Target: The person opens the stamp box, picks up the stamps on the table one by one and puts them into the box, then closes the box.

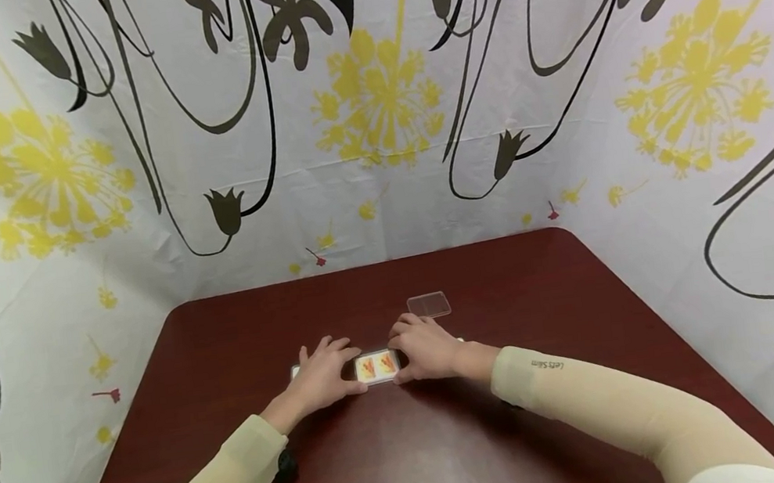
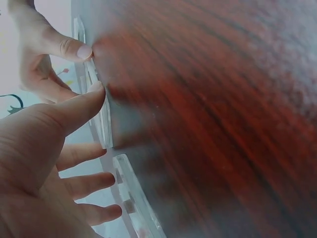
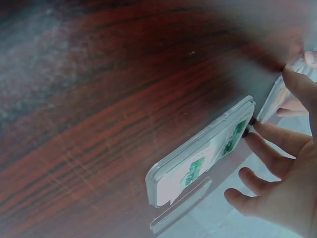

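Note:
A flat clear case (image 1: 377, 366) with two orange pictures lies on the table between both hands. My left hand (image 1: 319, 378) holds its left end, thumb at the near edge and index finger at the far edge; the other fingers spread outward. At the right end my right hand (image 1: 430, 349) grips it between thumb and fingers. In the left wrist view the case (image 2: 105, 121) shows edge-on beside the left thumb. A second case (image 3: 198, 161) with green pictures lies next to the right hand in the right wrist view. Another clear case (image 2: 136, 198) sits below the left fingers, mostly hidden from the head view.
Behind the right hand lies a transparent lid-like piece (image 1: 429, 305) on the dark red-brown table (image 1: 409, 452). A patterned cloth (image 1: 382, 195) with flowers hangs around the table's back and sides.

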### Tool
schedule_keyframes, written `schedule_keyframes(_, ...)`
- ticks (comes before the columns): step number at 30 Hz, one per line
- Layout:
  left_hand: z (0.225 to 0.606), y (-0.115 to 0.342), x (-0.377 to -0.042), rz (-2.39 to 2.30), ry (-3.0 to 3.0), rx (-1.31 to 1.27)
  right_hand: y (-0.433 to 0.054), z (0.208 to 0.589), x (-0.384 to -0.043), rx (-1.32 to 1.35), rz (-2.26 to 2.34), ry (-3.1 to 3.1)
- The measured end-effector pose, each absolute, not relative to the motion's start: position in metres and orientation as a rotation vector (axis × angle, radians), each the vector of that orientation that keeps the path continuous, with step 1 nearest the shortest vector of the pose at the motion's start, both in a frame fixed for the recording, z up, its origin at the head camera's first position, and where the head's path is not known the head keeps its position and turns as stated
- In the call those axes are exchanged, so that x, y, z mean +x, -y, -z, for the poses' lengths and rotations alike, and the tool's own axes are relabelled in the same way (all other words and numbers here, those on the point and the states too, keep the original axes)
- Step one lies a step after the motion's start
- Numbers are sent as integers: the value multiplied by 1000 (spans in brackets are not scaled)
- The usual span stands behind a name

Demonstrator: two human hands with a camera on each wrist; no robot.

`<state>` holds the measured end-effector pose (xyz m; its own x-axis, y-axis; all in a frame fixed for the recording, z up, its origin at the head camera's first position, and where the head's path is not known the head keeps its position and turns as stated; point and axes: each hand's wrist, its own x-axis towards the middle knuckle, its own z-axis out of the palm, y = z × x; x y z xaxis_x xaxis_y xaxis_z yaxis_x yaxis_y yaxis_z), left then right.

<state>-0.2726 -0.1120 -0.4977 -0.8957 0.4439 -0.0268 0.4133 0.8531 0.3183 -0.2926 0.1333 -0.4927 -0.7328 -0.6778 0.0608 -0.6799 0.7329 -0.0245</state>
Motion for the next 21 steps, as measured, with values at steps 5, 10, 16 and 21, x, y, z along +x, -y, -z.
schedule_keyframes(5,497,110,-274,-514,-2944,671,-136,495,-292,1110,-46,2912)
schedule_keyframes(10,491,104,-277,-570,-2959,688,-143,490,-292,1088,-150,2952)
schedule_keyframes(16,481,89,-287,-657,-2964,694,-153,479,-299,1029,-314,2969)
schedule_keyframes(21,478,74,-298,-731,-2973,668,-163,470,-308,942,-397,2957)
